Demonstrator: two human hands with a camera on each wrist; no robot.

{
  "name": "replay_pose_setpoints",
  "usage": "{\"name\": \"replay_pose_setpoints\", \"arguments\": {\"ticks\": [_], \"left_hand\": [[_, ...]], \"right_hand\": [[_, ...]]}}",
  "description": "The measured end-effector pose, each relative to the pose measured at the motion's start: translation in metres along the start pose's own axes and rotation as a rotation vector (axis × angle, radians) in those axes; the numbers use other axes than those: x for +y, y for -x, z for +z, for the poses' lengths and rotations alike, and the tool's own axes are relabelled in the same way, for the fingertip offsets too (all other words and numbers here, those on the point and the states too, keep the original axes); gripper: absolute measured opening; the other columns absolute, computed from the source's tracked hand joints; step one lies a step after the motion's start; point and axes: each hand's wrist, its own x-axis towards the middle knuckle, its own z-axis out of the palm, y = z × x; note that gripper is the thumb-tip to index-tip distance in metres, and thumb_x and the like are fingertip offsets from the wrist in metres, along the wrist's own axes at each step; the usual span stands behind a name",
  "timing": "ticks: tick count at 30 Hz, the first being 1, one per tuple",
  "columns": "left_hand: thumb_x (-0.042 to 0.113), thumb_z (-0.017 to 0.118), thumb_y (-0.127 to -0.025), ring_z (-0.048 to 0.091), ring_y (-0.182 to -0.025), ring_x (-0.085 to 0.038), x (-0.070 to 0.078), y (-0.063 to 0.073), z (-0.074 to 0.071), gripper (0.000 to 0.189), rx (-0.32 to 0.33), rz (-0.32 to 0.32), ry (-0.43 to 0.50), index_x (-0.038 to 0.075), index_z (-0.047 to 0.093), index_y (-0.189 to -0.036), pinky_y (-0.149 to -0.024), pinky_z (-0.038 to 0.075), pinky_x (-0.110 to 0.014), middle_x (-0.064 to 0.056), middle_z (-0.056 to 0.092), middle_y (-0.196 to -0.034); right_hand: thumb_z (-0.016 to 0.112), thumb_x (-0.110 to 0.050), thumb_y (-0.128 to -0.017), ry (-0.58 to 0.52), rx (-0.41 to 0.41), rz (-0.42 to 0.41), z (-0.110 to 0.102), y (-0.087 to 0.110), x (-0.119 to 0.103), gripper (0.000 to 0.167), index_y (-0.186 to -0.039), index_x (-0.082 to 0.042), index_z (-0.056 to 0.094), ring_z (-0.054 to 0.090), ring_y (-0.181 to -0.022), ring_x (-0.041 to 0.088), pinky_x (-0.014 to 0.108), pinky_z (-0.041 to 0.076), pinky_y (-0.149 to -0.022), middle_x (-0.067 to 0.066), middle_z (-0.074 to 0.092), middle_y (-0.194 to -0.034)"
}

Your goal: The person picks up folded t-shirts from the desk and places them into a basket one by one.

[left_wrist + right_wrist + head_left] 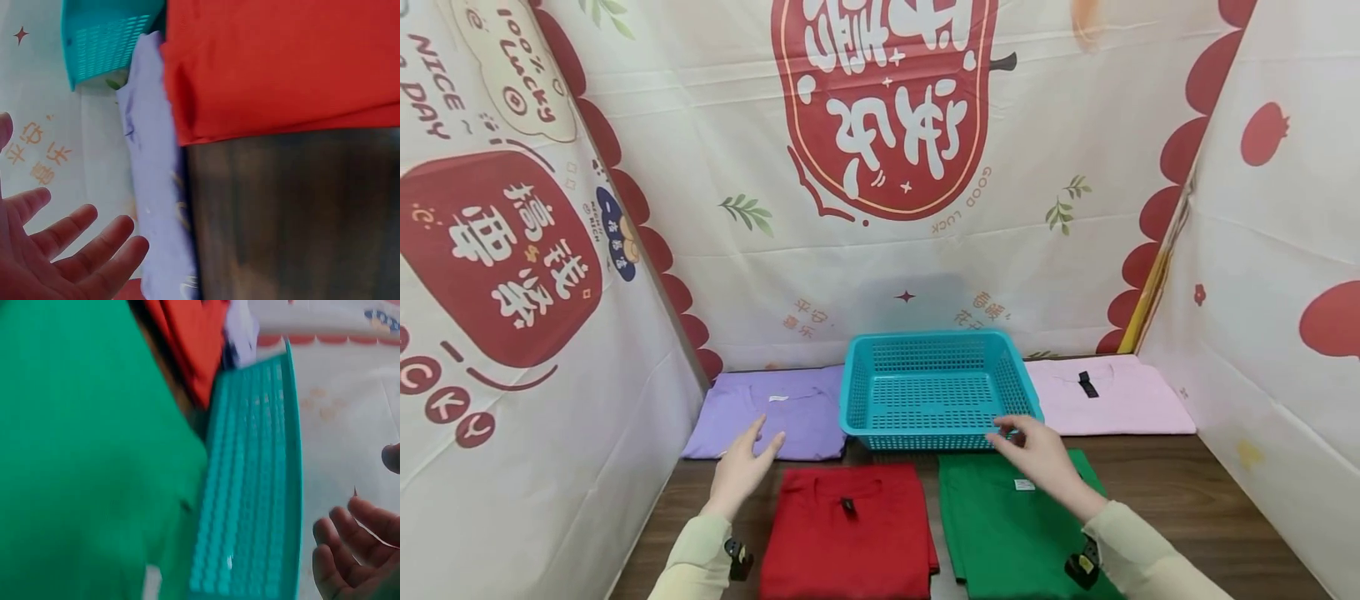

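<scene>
My left hand (741, 471) hovers with spread fingers by the folded purple shirt (775, 425), holding nothing. In the left wrist view its fingers (103, 256) are spread apart, the thumb mostly out of frame. My right hand (1037, 454) is above the folded green shirt (992, 517), its fingertips overlapping the front right rim of the teal plastic basket (865, 432) in the head view. Nothing is between its loosely bent fingers (350, 550). The basket holds nothing. In front of it, left of the green shirt, lies a folded red shirt (850, 550) with a black neck label.
A folded pink shirt (1120, 408) lies right of the basket. Printed white cloth hangs behind (700, 167), on the left (625, 400) and on the right (1262, 292), walling in the dark wooden table (1195, 492). A dark watch-like device (739, 560) is on the left wrist.
</scene>
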Motion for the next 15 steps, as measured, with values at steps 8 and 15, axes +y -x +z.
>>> {"name": "replay_pose_setpoints", "arguments": {"ticks": [8, 15], "left_hand": [[0.064, 0.048, -0.092, 0.051, -0.121, -0.04, -0.014, 0.028, 0.012, 0.075, -0.025, -0.059, 0.011, 0.012, 0.043, -0.147, -0.096, 0.038, -0.06, -0.019, 0.06, -0.127], [0.06, 0.05, -0.093, 0.058, -0.111, -0.038, -0.021, 0.043, 0.019, 0.071, -0.019, -0.082, -0.004, 0.01, 0.047, -0.144, -0.091, 0.041, -0.058, -0.015, 0.065, -0.115]], "right_hand": [[0.073, -0.031, -0.086, -0.206, -0.207, 0.127, 0.054, 0.029, -0.024, 0.031, -0.105, -0.006, 0.071, 0.06, -0.073, 0.012, 0.027, 0.049, -0.058, -0.002, 0.068, -0.092], [0.07, -0.028, -0.088, -0.344, -0.468, 0.229, 0.089, 0.046, -0.026, 0.05, -0.122, 0.008, 0.061, 0.055, -0.055, 0.018, 0.035, 0.048, -0.049, 0.007, 0.067, -0.1]]}}
